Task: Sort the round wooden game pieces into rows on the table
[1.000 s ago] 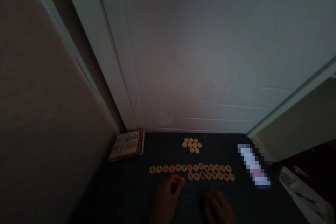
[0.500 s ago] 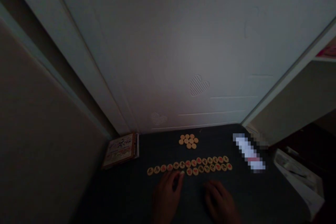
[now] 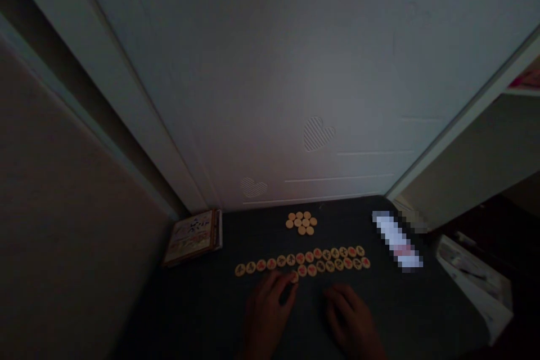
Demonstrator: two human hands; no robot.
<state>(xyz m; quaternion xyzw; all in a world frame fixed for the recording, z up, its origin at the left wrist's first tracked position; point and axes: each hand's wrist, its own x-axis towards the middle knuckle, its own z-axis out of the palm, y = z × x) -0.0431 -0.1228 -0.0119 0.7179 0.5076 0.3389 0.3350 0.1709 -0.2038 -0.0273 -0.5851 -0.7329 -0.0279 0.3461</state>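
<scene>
Two rows of round wooden game pieces (image 3: 320,259) with red and dark marks lie on a dark table surface (image 3: 211,304). My left hand (image 3: 268,309) pinches one more wooden piece (image 3: 294,277) at the left end of the nearer row, fingers closed on it. My right hand (image 3: 350,320) rests flat on the table just below the rows, fingers loosely spread, holding nothing. A small cluster of blank-faced pieces (image 3: 301,223) sits farther back near the wall.
A flat game box (image 3: 194,235) lies at the back left against the wall. A blurred white object (image 3: 396,241) lies at the right. A pale plastic bag (image 3: 476,281) sits off the table's right edge. A white panel with heart shapes (image 3: 318,133) rises behind.
My left hand has carried its piece slightly up to the end of the nearer row. The camera has tilted, shifting the whole scene upward and a little left.
</scene>
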